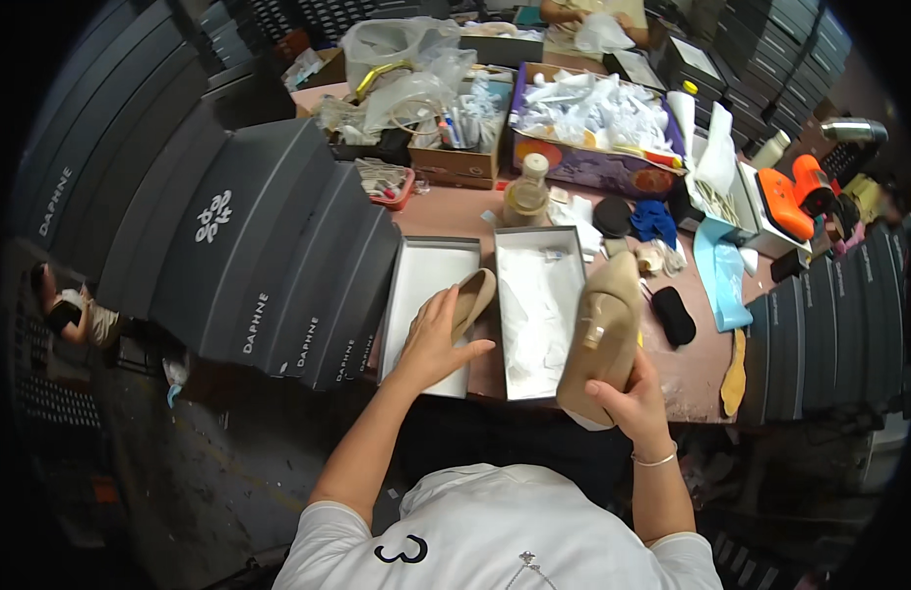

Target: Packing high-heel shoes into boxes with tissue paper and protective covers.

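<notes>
My left hand (434, 339) is over a grey-edged white box (434, 264), its fingers along the side of a beige shoe (475, 300) and its thumb stretched out near the shoe's lower end. That shoe tilts over the box's right edge; its underside is hidden. In my right hand (631, 398) is another beige shoe (608, 320), held upright with its toe away from me and the thumb pressed on it. Between the two shoes, a second grey-edged box (537, 232) has white tissue paper (536, 324) inside.
Dark shoe boxes (249, 236) are stacked at left, more (819, 334) at right. Behind are a clear bottle (526, 197), a purple carton (598, 169) of crumpled white paper and an orange tape dispenser (785, 205). A black oval object (674, 315) lies beside the right shoe. Another person's hands (574, 14) show at the far edge.
</notes>
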`<state>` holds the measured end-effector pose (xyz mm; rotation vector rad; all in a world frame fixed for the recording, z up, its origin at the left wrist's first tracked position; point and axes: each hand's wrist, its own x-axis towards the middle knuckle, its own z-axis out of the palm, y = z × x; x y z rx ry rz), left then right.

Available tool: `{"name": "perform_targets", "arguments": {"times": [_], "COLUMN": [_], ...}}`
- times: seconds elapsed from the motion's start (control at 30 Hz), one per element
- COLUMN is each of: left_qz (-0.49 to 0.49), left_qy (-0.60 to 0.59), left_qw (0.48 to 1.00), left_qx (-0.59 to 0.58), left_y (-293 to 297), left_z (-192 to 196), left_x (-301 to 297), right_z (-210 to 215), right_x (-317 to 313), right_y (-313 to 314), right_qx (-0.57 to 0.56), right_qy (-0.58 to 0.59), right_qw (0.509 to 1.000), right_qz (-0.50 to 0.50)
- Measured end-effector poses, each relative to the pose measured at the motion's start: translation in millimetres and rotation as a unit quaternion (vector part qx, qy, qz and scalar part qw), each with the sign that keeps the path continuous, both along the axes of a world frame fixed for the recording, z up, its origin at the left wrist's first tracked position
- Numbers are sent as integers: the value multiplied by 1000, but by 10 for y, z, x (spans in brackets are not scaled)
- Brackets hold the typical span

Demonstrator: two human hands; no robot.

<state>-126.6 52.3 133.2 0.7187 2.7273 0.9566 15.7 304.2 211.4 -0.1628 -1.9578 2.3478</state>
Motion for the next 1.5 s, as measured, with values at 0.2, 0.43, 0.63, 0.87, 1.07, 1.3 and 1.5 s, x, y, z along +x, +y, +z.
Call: {"name": "perform_targets", "arguments": {"times": [0.2, 0.43, 0.63, 0.87, 1.07, 1.3, 1.5], "left_qz": [74, 104, -90, -180, -194, -166, -167], "left_qy": [87, 85, -399, -451, -475, -464, -470], "left_qw": [992, 989, 809, 757, 746, 770, 762], "left_qx": [-44, 67, 423, 437, 425, 404, 413], "left_y": [236, -10, -247, -214, -219, -304, -370], "left_z": [-818, -931, 245, 5, 33, -63, -94], "left_x": [-300, -499, 107, 468, 499, 489, 474], "right_z": [-215, -254, -342, -511, -699, -664, -690], "right_x": [85, 121, 217, 216, 316, 315, 308], "right_y": [-65, -116, -56, -133, -178, -217, -226], "right_qx": [242, 246, 213, 79, 59, 88, 22], "right_qy": [1, 9, -8, -40, -26, -17, -51], "right_qw": [968, 967, 976, 986, 986, 981, 977], "right_qz": [-65, -65, -34, 142, 156, 171, 204]}}
